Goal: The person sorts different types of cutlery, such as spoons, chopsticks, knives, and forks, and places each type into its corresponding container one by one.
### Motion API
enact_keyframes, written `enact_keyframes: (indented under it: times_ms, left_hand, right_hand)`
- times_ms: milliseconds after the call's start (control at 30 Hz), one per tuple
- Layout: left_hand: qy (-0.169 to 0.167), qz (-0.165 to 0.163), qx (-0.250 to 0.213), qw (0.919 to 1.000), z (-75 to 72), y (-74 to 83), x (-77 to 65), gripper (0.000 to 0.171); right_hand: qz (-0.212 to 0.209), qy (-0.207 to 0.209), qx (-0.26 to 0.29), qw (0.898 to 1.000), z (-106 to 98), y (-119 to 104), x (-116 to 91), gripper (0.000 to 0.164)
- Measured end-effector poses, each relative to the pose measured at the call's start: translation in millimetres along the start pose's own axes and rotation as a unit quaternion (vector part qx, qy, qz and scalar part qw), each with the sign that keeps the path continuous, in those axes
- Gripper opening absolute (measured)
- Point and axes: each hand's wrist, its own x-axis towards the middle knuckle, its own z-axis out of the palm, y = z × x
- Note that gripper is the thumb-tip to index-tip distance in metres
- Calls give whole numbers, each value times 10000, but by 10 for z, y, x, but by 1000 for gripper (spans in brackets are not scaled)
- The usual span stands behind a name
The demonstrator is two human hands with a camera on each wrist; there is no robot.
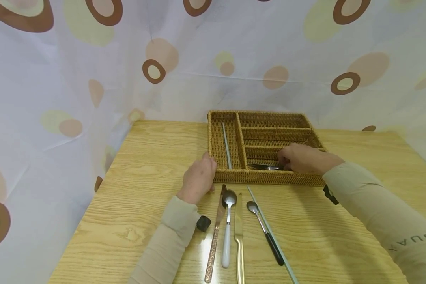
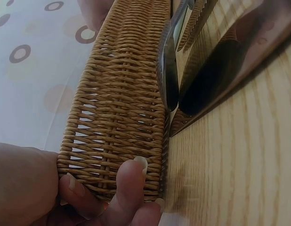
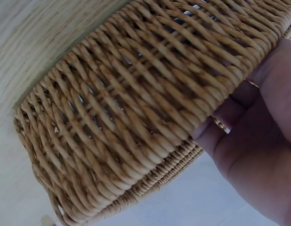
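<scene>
A wicker cutlery tray (image 1: 269,178) with several compartments stands on the table. My left hand (image 1: 198,177) grips its front left corner; in the left wrist view, fingers (image 2: 130,181) curl round the woven wall. My right hand (image 1: 299,157) reaches over the front rim into the front right compartment. There its bent fingers hold the end of a shiny metal piece of cutlery (image 1: 269,168); the rim and hand hide its kind. In the right wrist view the wicker wall (image 3: 136,94) covers the fingertips. One thin pale chopstick (image 1: 227,146) lies in the tray's left compartment.
Before the tray lie a copper-coloured knife (image 1: 216,232), a white-handled spoon (image 1: 228,225), a gold knife (image 1: 239,228), a small black-handled spoon (image 1: 266,232) and another pale chopstick (image 1: 269,230). A patterned curtain (image 1: 234,51) hangs behind the wooden table (image 1: 127,189).
</scene>
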Motion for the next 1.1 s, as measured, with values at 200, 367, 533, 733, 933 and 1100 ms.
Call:
enact_keyframes:
  times_ms: [200,367,533,733,933,1100]
  left_hand:
    - [54,15,23,10000,2,-1,-9,42]
    - [38,35,63,10000,15,-5,-8,43]
    - [29,16,43,10000,9,-4,-9,44]
    - [32,0,85,10000,-7,7,-9,46]
    - [12,-19,99,9999,-8,9,-10,47]
    - [-7,-53,109,9999,-4,18,-14,46]
  right_hand:
    - [-178,144,238,9995,41,70,14,11]
    - [-248,146,404,9988,71,122,0,12]
    - [-308,340,418,9981,12,107,-38,11]
    - [-330,1171,9,9926,-156,59,-65,11]
    - [-145,2042,-583,9771,-256,76,-54,18]
    - [242,2101,-841,9738,-266,128,-19,31]
